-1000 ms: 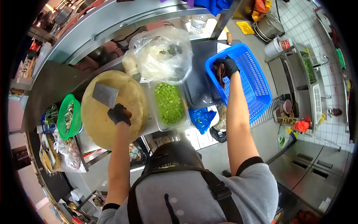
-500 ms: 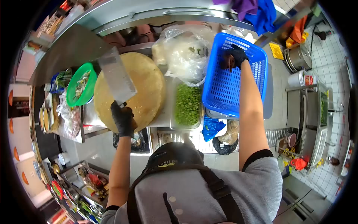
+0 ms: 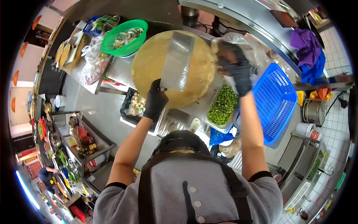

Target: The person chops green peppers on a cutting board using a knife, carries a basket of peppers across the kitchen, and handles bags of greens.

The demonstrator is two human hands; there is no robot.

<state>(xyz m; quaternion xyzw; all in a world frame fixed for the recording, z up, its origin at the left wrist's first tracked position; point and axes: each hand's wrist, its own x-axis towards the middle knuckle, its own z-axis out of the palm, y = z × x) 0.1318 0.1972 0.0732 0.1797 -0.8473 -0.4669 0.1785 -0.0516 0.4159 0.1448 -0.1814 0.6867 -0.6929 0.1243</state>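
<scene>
In the head view my gloved left hand (image 3: 156, 100) is closed on the handle of a cleaver (image 3: 179, 56). The broad blade lies over a round chopping board (image 3: 149, 63). My gloved right hand (image 3: 235, 63) is over the board's right edge, in front of a clear plastic bag (image 3: 257, 50). Motion smears its fingers, so whether they hold anything is unclear. Below that hand stands a container of chopped greens (image 3: 223, 106). To its right is a blue perforated basket (image 3: 276, 104) with no contents visible.
A green colander (image 3: 108, 43) with small pale pieces stands left of the board. Nearby lies a filled plastic bag (image 3: 93, 61). Purple cloth (image 3: 305, 43) hangs at the upper right. Another person (image 3: 47, 177) is far off at lower left.
My right hand has left the blue basket and moved left to the plastic bag beside the board. The view has turned, shifting the counter rightward. My left hand still grips the cleaver.
</scene>
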